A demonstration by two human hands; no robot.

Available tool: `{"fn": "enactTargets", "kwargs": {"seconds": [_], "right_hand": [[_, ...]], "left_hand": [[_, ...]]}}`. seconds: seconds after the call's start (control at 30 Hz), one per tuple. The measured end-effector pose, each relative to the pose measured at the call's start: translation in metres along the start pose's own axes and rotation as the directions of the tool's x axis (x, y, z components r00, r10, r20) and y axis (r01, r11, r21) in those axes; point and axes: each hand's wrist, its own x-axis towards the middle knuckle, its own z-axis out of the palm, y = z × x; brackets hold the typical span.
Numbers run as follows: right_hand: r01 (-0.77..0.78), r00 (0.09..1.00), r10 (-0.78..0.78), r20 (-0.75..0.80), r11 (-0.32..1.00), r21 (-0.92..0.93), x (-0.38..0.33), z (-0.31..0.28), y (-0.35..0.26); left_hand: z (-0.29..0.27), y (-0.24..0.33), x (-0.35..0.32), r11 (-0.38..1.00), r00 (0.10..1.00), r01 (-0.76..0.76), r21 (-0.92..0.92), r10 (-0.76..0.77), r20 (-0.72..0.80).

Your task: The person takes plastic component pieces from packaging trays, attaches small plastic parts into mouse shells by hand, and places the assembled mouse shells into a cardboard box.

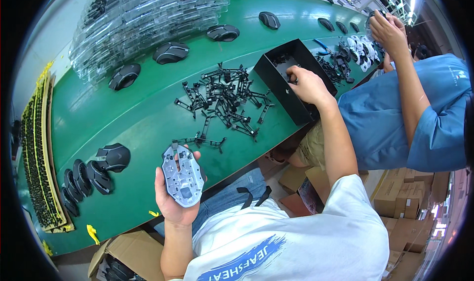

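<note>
My left hand (178, 209) holds a computer mouse shell (183, 178), its grey inner side with posts and slots facing up, my fingers wrapped round its edges. Over at the right, my right hand (310, 86) reaches into an open black box (282, 94), fingers curled together. Whatever they pinch, if anything, is hidden. Small dark parts (282, 59) lie at the bottom of that box. Between my hands, on the green table, spreads a loose pile of thin black plastic brackets (224, 96). One bracket (210, 142) lies just beyond the mouse shell.
Black mice (113, 157) stand grouped at the left, with others (171, 52) in a row along the green table (148, 118). Clear plastic trays (143, 29) are stacked at the back. A board of small black parts (37, 152) leans far left. A co-worker in blue (395, 113) sits right.
</note>
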Motion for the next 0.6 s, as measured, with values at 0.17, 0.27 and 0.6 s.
{"fn": "enactTargets", "kwargs": {"seconds": [0.17,0.27,0.6], "right_hand": [[-0.078,0.981,0.065,0.182,0.995,0.068,0.009,-0.009,-0.004],[-0.126,0.985,0.117,0.123,0.989,0.071,0.000,-0.016,0.001],[-0.003,1.000,-0.023,0.010,0.280,0.960,-0.052,-0.032,-0.091]], "left_hand": [[0.001,-0.004,0.000,1.000,1.000,0.007,-0.003,-0.008,-0.015],[0.002,-0.004,0.000,1.000,1.000,0.000,0.016,0.000,0.015],[0.016,-0.010,0.002,0.998,0.999,-0.001,0.060,0.004,-0.051]]}}
